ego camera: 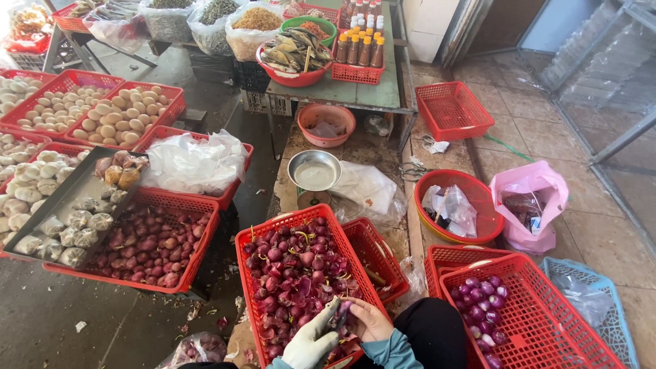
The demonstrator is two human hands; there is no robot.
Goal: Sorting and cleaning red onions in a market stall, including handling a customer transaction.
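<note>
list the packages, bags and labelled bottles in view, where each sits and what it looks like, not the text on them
Sauce bottles: red basket on the green table, top centre; orange caps, pale labels.
Pink plastic bag: floor at right; crumpled, dark contents.
Clear bags: inside the round red and yellow basin.
White plastic sheet: bunched in a red basket, left of centre.
Clear sacks: top centre, filled with dried goods.
No signs or screens.

Red baskets (307,273) and a pink bag (529,205) sit on the tiled floor (601,232).
</note>
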